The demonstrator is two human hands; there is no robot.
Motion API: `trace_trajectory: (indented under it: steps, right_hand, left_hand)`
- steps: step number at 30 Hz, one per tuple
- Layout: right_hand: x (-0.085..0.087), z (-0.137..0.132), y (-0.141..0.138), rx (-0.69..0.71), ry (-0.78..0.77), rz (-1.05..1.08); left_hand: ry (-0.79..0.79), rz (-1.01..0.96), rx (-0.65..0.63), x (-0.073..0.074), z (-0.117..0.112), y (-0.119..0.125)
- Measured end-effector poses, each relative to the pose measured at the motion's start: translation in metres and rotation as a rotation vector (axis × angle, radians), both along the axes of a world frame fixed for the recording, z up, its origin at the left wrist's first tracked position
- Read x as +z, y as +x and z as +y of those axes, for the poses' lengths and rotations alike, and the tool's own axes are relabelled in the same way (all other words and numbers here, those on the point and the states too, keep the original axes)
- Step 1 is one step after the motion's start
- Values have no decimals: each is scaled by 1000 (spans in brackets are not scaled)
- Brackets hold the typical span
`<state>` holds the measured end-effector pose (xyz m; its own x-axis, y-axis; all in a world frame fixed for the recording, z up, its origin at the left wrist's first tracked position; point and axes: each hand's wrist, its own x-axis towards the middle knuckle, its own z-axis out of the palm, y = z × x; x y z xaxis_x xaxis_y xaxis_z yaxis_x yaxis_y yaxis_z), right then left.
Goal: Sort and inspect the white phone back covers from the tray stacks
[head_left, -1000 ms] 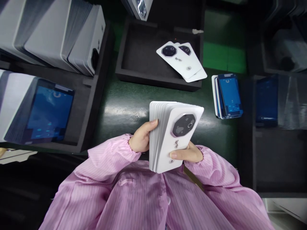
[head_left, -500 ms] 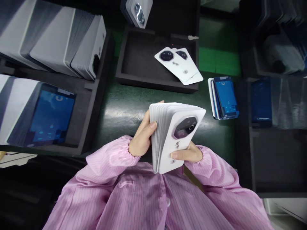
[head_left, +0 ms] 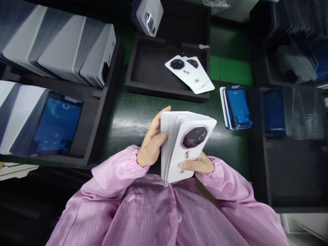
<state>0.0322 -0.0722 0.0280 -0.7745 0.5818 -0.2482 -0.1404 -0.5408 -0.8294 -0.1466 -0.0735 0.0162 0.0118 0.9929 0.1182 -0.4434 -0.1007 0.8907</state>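
Note:
I hold a fanned stack of white phone back covers [head_left: 184, 145] upright in front of my chest, each with a dark octagonal camera window. My left hand [head_left: 151, 141] grips the stack's left edge, thumb on the front and fingers behind. My right hand [head_left: 198, 164] closes on the lower right part, thumb pressed on the front cover. Both sleeves are pink striped.
A black foam tray [head_left: 148, 82] ahead bears two white covers [head_left: 189, 73] at its right corner. A small pile of blue-filmed panels [head_left: 237, 107] lies on the green mat. Left trays hold rows of white covers [head_left: 64, 51] and blue panels [head_left: 55, 124]. Dark trays stand right.
My left fingers have slid further up behind the stack's left edge. The stack has tilted slightly and the view has shifted a little.

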Motion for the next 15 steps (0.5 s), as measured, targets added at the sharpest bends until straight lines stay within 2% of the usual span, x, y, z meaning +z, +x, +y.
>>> trace_trajectory:
  steps: [5, 15]
  right_hand:
    - [1, 0, 0, 5, 23, -23]
    - [3, 2, 2, 16, 12, -8]
  left_hand:
    - [17, 38, 1, 2, -1, 0]
    - [63, 296, 134, 4, -5, -1]
